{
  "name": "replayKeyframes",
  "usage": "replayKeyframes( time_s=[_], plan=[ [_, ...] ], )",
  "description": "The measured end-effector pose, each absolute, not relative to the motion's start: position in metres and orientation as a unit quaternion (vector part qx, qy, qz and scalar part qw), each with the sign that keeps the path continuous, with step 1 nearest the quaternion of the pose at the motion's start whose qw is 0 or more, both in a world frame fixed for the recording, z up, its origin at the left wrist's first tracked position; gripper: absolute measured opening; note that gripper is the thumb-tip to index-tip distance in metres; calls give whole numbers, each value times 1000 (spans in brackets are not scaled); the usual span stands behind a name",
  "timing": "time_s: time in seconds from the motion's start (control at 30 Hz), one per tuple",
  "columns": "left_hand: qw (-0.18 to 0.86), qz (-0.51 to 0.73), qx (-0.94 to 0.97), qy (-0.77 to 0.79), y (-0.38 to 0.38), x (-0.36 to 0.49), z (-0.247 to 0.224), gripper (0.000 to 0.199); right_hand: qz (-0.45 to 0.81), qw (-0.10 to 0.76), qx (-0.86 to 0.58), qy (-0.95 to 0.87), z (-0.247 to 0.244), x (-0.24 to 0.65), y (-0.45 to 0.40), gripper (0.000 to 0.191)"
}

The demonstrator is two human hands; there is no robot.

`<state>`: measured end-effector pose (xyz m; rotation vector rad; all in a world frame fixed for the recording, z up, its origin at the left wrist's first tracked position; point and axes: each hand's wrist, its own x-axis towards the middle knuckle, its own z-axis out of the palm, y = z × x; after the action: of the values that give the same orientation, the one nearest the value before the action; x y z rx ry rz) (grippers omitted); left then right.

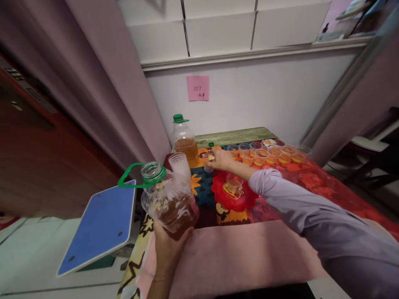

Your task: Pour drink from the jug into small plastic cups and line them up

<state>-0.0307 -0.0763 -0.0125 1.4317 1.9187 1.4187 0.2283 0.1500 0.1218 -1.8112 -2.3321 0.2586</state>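
My left hand (170,245) is wrapped round the lower part of a large clear plastic jug (177,203). The jug is uncapped, tilted and partly filled with amber liquid; its green handle (131,174) sticks out to the left. Over the middle of the table, my right hand (225,160) has its fingers closed on a small clear plastic cup (208,166). Below that hand is a scalloped red plate (220,189) bearing another clear cup (234,182). A stack of clear cups (180,164) stands just behind the jug.
A second jug (187,143) with a green cap stands at the back left. Rows of cups with amber liquid (262,155) line the back right. A loose green cap (211,144) lies near the back. A pink cloth (243,253) covers the front; a blue board (102,224) is at left.
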Motion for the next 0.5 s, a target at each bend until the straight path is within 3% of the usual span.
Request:
replayKeyframes(
  time_s=[0.27, 0.5],
  plan=[
    [166, 495, 502, 689, -74, -32, -9, 124, -12, 107, -664, -740, 120, 336, 175, 57],
    [156, 480, 523, 687, -74, -32, -10, 128, 49, 133, -605, -784, 125, 311, 163, 63]
  ],
)
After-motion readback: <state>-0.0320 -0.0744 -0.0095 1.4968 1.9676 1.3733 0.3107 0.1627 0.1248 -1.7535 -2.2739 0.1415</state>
